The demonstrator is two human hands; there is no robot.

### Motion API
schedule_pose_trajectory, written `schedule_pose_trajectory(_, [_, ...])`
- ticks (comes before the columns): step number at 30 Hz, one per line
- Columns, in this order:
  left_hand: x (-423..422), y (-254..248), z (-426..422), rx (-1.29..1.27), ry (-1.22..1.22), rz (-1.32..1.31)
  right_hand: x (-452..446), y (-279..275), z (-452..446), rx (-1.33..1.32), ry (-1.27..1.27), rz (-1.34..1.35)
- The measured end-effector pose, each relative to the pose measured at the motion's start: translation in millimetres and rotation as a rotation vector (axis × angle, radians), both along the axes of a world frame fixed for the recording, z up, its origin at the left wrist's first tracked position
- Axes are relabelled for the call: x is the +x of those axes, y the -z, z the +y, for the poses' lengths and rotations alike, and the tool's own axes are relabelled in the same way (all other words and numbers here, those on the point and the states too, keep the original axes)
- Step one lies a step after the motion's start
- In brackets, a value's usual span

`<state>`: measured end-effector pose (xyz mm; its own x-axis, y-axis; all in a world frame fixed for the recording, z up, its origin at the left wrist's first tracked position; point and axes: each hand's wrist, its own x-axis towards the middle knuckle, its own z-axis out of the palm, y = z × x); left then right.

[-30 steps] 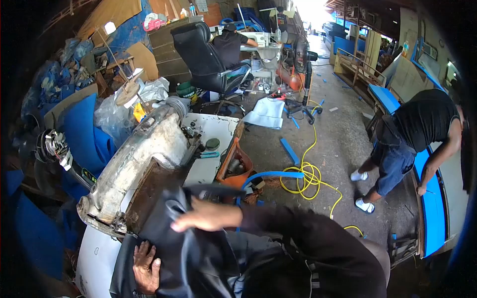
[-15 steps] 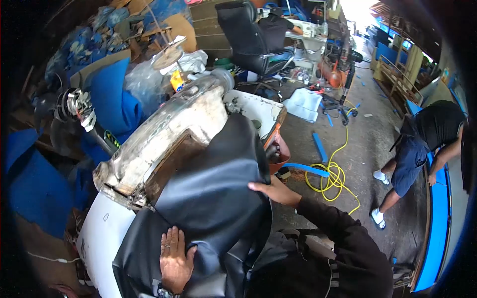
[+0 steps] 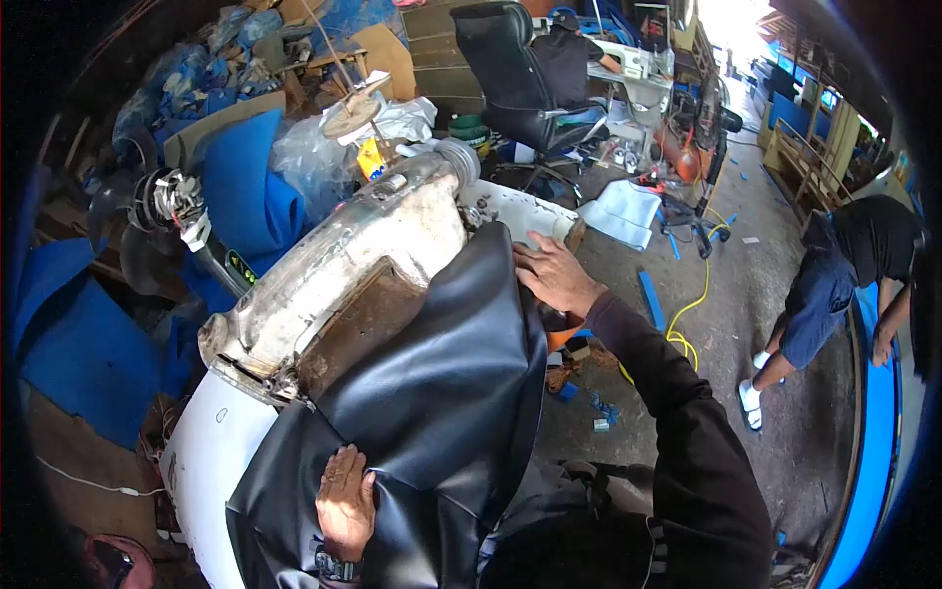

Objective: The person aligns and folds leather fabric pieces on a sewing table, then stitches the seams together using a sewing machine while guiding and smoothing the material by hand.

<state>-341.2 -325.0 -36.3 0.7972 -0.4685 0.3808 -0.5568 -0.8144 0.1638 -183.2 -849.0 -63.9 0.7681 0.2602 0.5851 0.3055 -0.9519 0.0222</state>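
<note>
A large piece of black vinyl (image 3: pixel 442 393) lies draped over a worn white sewing machine's bed and the white table (image 3: pixel 221 442), with creases toward my body. My left hand (image 3: pixel 345 503) rests flat on its near part, fingers together and stretched out. Beyond it, my right hand (image 3: pixel 559 278) is at the vinyl's far right edge, its fingers spread apart and apparently nothing gripped. The sewing machine (image 3: pixel 363 250) stands just past the vinyl, its arm stretching diagonally; the needle area is partly covered.
On the left are a lamp-like fixture (image 3: pixel 172 206) and blue sheets (image 3: pixel 250 182). A black office chair (image 3: pixel 505 79) and a seated person (image 3: pixel 564 59) are at the back. Another person (image 3: pixel 863 245) bends over a blue panel (image 3: pixel 868 471) at right. Yellow cord (image 3: pixel 702 294) crosses the floor.
My right hand has moved forward along the vinyl's right edge, and its fingers have spread. The left hand stays flat on the vinyl. The view has shifted slightly.
</note>
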Motion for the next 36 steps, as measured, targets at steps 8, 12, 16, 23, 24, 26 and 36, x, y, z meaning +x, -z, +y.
schedule_pose_trajectory(8, [-1.7,-2.9,-0.5,-0.043,0.007,-0.073,13.4,-21.8,-16.1,0.022,0.152,0.450])
schedule_pose_trajectory(12, [0.8,10.4,7.6,0.001,0.043,-0.191,36.4,-24.5,-36.8,-0.177,0.168,0.381])
schedule_pose_trajectory(16, [-0.1,12.3,6.7,-0.055,0.021,-0.171,26.2,-71.4,-1.9,0.015,0.084,-0.187])
schedule_pose_trajectory(23, [-1.9,4.7,6.5,-0.087,0.050,-0.116,-92.4,-76.9,278.3,0.089,-1.031,0.417])
schedule_pose_trajectory(24, [-2.6,5.2,6.3,-0.098,0.048,-0.125,-79.2,-55.0,290.2,0.029,-0.995,0.472])
schedule_pose_trajectory(26, [-1.9,5.2,5.3,-0.122,0.041,-0.148,-46.4,-28.3,309.8,0.014,-0.940,0.563])
schedule_pose_trajectory(36, [6.7,-36.6,16.9,-0.365,0.056,0.274,-34.7,-28.0,308.3,0.007,-0.997,0.446])
